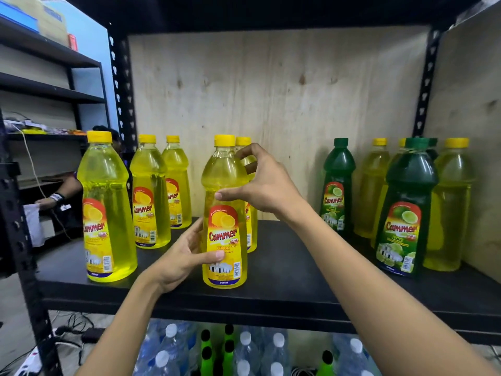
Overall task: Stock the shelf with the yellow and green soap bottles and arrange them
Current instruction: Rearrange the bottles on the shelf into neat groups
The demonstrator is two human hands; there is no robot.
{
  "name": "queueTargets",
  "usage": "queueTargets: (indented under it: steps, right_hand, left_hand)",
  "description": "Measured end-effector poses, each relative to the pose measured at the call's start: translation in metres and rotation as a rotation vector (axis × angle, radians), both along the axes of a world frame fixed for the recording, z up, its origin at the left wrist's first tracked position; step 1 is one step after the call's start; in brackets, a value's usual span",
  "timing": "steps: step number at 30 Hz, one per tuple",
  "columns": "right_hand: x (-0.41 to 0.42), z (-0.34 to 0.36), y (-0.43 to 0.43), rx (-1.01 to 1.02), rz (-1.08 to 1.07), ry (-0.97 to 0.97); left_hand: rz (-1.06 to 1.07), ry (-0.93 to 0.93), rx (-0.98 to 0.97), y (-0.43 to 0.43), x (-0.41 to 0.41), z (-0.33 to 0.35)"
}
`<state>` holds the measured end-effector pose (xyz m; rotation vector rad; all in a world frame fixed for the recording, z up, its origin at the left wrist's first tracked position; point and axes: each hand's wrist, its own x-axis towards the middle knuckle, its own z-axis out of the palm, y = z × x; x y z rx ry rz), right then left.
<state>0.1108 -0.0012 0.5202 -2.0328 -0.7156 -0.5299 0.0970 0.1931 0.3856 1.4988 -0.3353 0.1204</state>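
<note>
Left fingers: my left hand [184,256] wraps the lower part of the middle yellow bottle [225,234]. The thumb lies across the front of the label, and the other fingers curl round the left side toward the back.
Right fingers: my right hand [267,185] clasps the same bottle higher up. The thumb presses the front just above the label, the fingers curl round the right shoulder, and the forefinger arches up near the neck.
Held bottle: upright, yellow cap on, label facing me, its base on the black shelf [298,267] close to the front edge, about mid-width.
Just behind: a second yellow bottle [252,229], mostly hidden by the held one and my right hand. I cannot tell whether the two touch.
Left group: three yellow ones stand upright, apart from the held one. The near-left bottle [105,207] is by the front corner, with the mid-left bottle [149,196] and back-left bottle [176,185] farther in.
Right group: the front green bottle [406,213] and back green bottle [337,185] are mixed with yellow. The right-end yellow bottle [450,207] stands just beside the front green one, and a back yellow bottle [371,191] is between the two greens. More caps peek out behind.
Back wall: a plywood panel [271,104].
Below: clear water bottles [245,354] with white caps, and bright green bottles with black caps [206,348].
Far left: another person's arm [67,189] beyond the rack post.
</note>
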Motion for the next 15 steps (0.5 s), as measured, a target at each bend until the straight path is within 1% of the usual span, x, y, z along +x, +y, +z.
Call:
queueTargets:
  steps: [4,6,8,10,11,13,15]
  right_hand:
    - [-0.001,-0.004,0.0,0.017,0.005,-0.021]
    - [-0.002,-0.005,0.0,0.021,0.0,-0.034]
    - [-0.004,-0.006,0.001,0.03,0.002,-0.043]
    - [-0.006,-0.007,-0.002,0.031,0.031,-0.03]
    - [-0.007,-0.007,-0.007,0.018,0.052,-0.01]
    - [-0.004,-0.01,-0.024,0.0,0.093,0.071]
    - [0.004,-0.017,-0.048,0.079,0.11,0.173]
  left_hand:
    - [-0.054,0.027,0.014,0.001,-0.004,-0.001]
    - [-0.028,0.035,0.03,-0.001,-0.009,0.0]
    - [0.062,0.03,0.073,-0.007,-0.019,0.003]
    - [0.243,-0.015,0.134,-0.015,-0.035,0.006]
    - [0.361,-0.069,0.18,-0.021,-0.044,0.005]
    - [0.645,-0.227,0.325,-0.036,-0.062,0.001]
    - [0.894,-0.435,0.436,-0.061,-0.075,-0.004]
